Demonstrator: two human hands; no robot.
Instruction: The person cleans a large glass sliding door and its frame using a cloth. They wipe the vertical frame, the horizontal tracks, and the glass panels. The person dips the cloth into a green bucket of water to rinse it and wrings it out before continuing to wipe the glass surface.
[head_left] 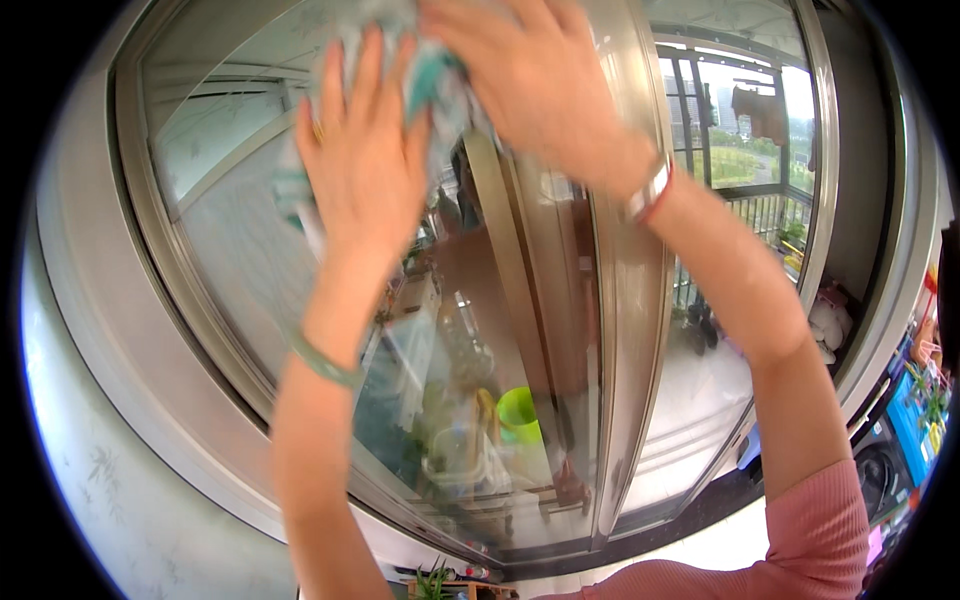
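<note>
Both of my arms reach up to the glass pane point(235, 250) of a metal-framed sliding door. A white and teal cloth point(432, 84) lies against the upper part of the glass. My left hand point(368, 165) presses flat over it with fingers stretched and spread, and the cloth's edges show around that hand. At the cloth's upper right is my right hand point(545, 85), fingers extended and smeared by motion; its fingertips are cut off at the top edge. A green bangle point(325, 368) circles my left wrist.
Vertical metal door frames point(635, 400) stand right of the pane. Beyond them a tiled balcony point(690, 420) has a railing and hanging laundry. A bright green bucket point(518, 414) shows in the glass. A potted plant point(432, 580) sits low in front; a washing machine point(880, 475) stands at far right.
</note>
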